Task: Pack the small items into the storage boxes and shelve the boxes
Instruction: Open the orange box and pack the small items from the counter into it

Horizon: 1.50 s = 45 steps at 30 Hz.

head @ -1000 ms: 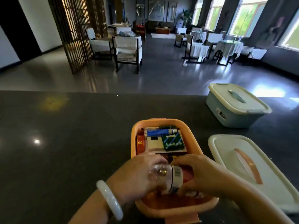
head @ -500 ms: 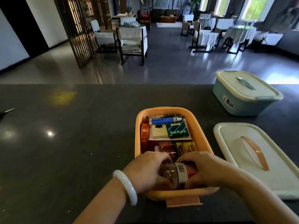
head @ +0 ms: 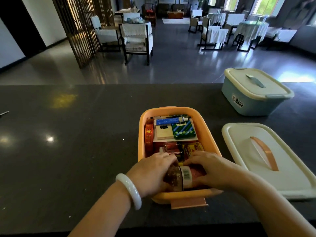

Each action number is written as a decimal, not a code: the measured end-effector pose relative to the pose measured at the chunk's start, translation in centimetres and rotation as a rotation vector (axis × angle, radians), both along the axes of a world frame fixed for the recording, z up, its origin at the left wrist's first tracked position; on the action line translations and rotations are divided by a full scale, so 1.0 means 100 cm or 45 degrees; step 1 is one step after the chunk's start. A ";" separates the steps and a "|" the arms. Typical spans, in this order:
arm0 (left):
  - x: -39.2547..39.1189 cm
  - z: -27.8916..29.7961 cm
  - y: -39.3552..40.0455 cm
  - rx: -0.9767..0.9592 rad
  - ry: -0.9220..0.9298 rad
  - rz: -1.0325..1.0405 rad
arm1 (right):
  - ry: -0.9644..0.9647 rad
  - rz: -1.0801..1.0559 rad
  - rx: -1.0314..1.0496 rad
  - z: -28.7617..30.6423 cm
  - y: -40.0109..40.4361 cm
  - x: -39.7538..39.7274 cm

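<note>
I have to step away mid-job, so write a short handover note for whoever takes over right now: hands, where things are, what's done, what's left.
Left hand and right hand: both grip the clear bottle, which lies on its side at the near end of the orange box.
Orange box: on the dark counter, open, already holding a blue tube, a green packet and other small packs.
Its white lid lies off, to the right of the box.
Blue box: far right, lid on.
Done: orange box mostly filled.
Left: let go of the bottle, fit the lid, shelve both boxes.
</note>
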<state>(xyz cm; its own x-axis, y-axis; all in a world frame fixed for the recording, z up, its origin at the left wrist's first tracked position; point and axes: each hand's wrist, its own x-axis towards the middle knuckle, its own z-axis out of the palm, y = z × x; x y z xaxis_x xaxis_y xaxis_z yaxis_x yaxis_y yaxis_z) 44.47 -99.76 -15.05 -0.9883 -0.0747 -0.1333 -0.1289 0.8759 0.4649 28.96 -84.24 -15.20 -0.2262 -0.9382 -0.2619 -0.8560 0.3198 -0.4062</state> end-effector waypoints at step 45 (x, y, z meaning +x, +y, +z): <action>-0.006 -0.015 0.009 -0.203 -0.004 0.168 | 0.139 -0.120 0.006 -0.006 0.003 -0.004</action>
<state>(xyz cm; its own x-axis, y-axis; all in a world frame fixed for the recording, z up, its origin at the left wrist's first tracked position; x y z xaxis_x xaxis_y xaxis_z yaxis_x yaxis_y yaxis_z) 43.84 -98.85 -16.60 -0.9682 -0.2235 -0.1123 -0.2483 0.9139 0.3212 28.53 -83.97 -15.76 -0.3405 -0.9104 -0.2351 -0.8611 0.4023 -0.3110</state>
